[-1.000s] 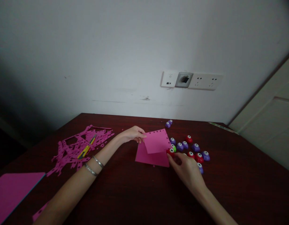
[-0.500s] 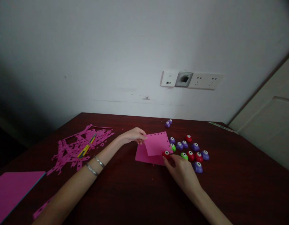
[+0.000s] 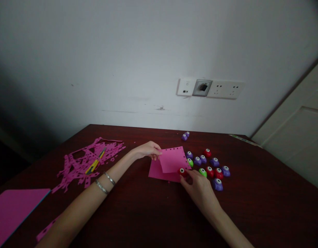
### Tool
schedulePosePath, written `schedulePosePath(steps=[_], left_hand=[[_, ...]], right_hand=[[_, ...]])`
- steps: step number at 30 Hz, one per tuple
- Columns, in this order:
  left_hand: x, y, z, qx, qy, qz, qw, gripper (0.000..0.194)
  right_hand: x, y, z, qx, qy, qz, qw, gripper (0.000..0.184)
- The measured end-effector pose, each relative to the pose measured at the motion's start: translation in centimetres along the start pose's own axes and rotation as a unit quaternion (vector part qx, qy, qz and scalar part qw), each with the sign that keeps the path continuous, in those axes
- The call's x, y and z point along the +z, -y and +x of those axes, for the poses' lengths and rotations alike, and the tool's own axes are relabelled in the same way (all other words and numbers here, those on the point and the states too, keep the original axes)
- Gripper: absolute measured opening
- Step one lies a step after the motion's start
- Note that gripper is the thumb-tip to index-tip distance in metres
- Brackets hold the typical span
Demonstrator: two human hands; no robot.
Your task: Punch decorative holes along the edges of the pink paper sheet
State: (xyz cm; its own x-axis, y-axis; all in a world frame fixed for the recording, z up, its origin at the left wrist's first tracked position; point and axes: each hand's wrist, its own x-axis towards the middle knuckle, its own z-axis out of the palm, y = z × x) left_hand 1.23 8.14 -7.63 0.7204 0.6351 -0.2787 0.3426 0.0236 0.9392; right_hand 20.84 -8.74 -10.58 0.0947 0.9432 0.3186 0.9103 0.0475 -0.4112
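My left hand [image 3: 148,150] pinches the left edge of a pink paper sheet [image 3: 173,159], which has small holes punched along its top and right edges. A second pink sheet [image 3: 156,172] lies under it on the table. At the near right corner of the upper sheet, my right hand [image 3: 199,186] is closed on a small red craft punch [image 3: 182,171] with a white and black top. Whether the sheet's edge is inside the punch's slot I cannot tell. A green punch [image 3: 190,162] stands just beyond the right fingers.
Several purple, red and green punches, such as a purple one [image 3: 218,184], stand to the right. Two purple punches [image 3: 184,137] are at the back. Pink punched scraps [image 3: 76,167] with a yellow utility knife [image 3: 95,162] lie left, near a pink sheet stack [image 3: 19,206].
The red punch and my right fingers have shifted slightly left and toward me. The held sheet sits a touch lower. My left hand keeps its pinch.
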Motion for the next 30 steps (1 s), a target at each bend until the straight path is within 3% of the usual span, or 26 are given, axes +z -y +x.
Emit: schedulePosePath(steps=[8,18,30], left_hand=[[0.1,0.0,-0.1,0.0,-0.001,-0.009,1.0,0.015],[0.2,0.1,0.1,-0.011,0.001,0.001,1.0,0.016],[0.0,0.9,0.4,-0.016,0.006,0.018,1.0,0.014]], right_hand=[[0.1,-0.5,0.2,0.015,0.008,0.058,0.998,0.02],[0.0,0.2,-0.3,-0.011,0.026,-0.053,0.998,0.022],[0.3,-0.3,-0.2,-0.005,0.054,-0.066,0.996,0.019]])
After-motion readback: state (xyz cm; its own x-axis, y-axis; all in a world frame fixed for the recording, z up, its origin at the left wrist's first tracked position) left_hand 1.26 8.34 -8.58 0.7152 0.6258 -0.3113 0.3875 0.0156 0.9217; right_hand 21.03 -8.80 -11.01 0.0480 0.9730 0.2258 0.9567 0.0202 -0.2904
